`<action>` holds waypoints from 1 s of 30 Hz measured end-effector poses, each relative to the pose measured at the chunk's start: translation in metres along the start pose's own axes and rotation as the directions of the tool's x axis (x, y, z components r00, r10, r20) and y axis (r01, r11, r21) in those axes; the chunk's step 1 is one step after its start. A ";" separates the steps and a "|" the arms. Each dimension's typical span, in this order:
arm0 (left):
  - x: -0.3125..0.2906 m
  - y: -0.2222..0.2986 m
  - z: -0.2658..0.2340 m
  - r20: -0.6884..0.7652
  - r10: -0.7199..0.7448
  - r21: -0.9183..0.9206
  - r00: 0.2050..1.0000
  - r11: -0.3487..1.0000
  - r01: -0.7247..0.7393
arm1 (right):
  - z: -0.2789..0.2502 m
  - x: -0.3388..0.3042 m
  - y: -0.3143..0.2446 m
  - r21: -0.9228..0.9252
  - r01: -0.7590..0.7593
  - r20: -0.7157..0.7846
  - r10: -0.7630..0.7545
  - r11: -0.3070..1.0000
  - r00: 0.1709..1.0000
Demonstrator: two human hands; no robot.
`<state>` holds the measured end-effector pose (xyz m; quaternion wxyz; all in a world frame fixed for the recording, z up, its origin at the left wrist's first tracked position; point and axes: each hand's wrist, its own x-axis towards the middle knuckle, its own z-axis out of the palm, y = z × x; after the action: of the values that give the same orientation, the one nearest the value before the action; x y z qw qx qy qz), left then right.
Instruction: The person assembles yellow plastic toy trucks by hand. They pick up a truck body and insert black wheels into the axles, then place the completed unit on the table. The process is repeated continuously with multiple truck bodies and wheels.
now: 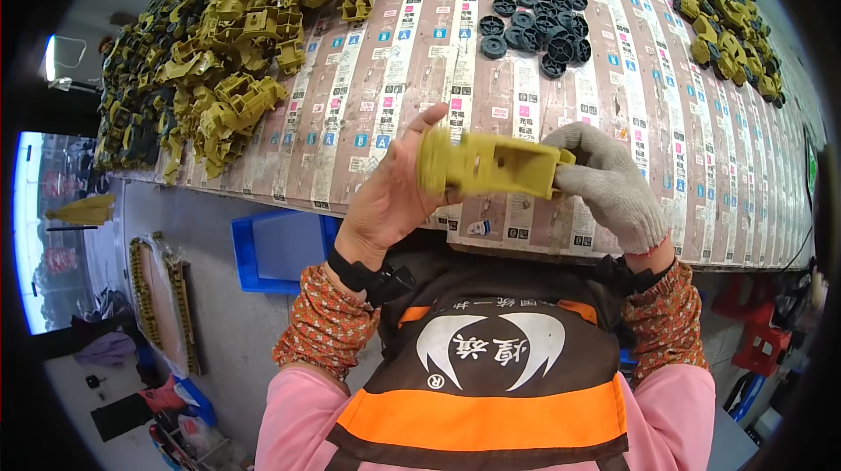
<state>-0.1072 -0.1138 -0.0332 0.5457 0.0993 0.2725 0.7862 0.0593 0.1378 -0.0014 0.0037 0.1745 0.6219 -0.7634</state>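
Note:
Between my two hands, above the near edge of the table, is a yellow plastic toy truck body point(512, 166) with a hollow bed; its left end is blurred. My bare left hand point(392, 186) grips that left end, one finger stretched up past it. On the right end, my right hand point(611, 182) in a grey knit glove pinches the part between thumb and fingers. Farther off on the table lies a loose group of black plastic wheels point(539, 22), apart from both hands.
A big heap of yellow toy bodies point(245, 24), some with dark wheels, covers the table's far left. Another pile point(727, 24) lies at the far right. Printed sheeting covers the table point(394, 68). Below its left edge is a blue bin point(280, 247); red plastic stools point(760, 335) stand lower right.

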 end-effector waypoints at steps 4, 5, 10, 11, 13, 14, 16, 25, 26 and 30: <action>0.010 -0.016 0.017 -0.123 0.215 0.232 0.969 0.955 -0.182 | 0.020 0.003 -0.003 -0.254 -0.110 -0.127 0.080 0.961 0.989; 0.015 -0.018 0.016 -0.168 0.246 0.244 0.955 0.949 -0.202 | 0.021 0.003 -0.005 -0.265 -0.026 -0.019 0.022 0.964 1.000; 0.021 -0.008 0.003 -0.262 0.109 0.076 0.959 0.993 -0.092 | -0.008 0.039 -0.017 -0.703 0.238 0.005 -0.331 0.670 0.944; 0.015 -0.006 0.004 -0.260 0.033 0.035 0.965 0.999 -0.025 | -0.018 0.053 -0.022 -0.815 0.225 -0.026 -0.421 0.534 0.907; 0.013 -0.007 0.007 -0.311 0.076 0.173 0.947 0.985 -0.023 | -0.034 0.079 -0.034 -0.942 0.085 -0.121 -0.567 0.323 0.815; 0.014 -0.012 0.007 -0.353 0.124 0.249 0.927 0.968 -0.035 | -0.040 0.090 -0.037 -0.969 0.069 -0.091 -0.602 0.238 0.793; 0.015 -0.016 0.011 -0.363 0.202 0.339 0.910 0.938 -0.073 | -0.049 0.111 -0.033 -0.998 0.030 -0.019 -0.658 0.063 0.753; 0.011 -0.024 0.010 -0.360 0.206 0.299 0.910 0.949 -0.097 | -0.047 0.115 -0.018 -0.988 0.002 0.098 -0.609 -0.155 0.787; 0.012 -0.026 0.011 -0.356 0.206 0.294 0.912 0.950 -0.100 | -0.047 0.111 -0.014 -0.996 0.010 0.061 -0.614 -0.086 0.787; 0.011 -0.030 0.012 -0.335 0.190 0.276 0.923 0.956 -0.096 | -0.045 0.081 -0.007 -0.994 0.055 0.001 -0.497 0.093 0.868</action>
<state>-0.0822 -0.0919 -0.0406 0.4103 0.0437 0.4578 0.7875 -0.0069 0.1991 -0.0246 -0.1374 0.1345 0.9742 -0.1184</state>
